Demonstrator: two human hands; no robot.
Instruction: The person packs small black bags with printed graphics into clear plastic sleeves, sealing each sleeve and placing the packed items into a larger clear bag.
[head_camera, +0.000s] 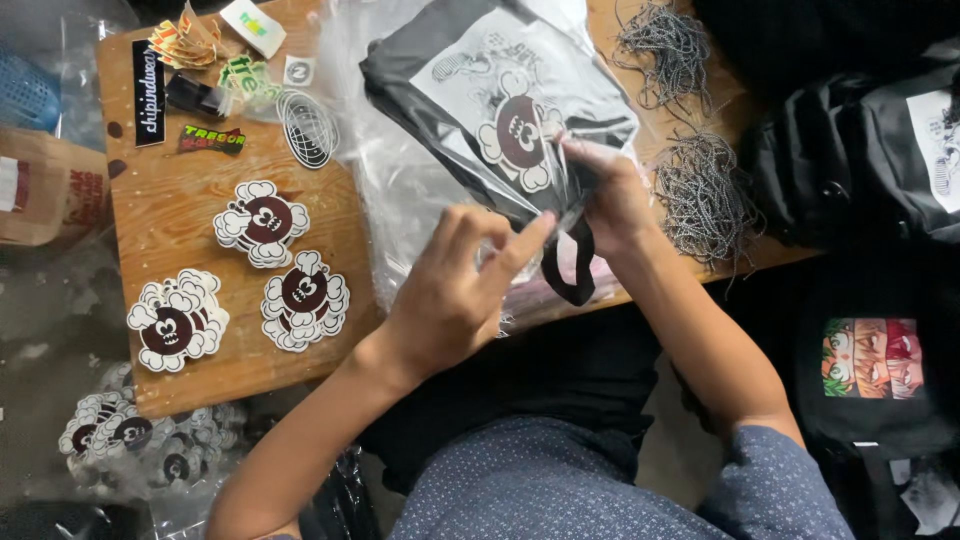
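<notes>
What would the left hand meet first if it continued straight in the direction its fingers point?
Probably the right hand: the left hand points up and right, its fingertips almost at the clear plastic bag edge that both hands pinch. Depth is unclear.

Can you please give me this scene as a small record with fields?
Left hand: fingers pinch the open edge of the plastic bag
Right hand: grips the same edge, beside the black strap
In the bag: folded black garment with a white print
Table: wooden
Left of the bag: three piles of stickers
Right of the bag: two bundles of cords
Far right: more black garments
</notes>
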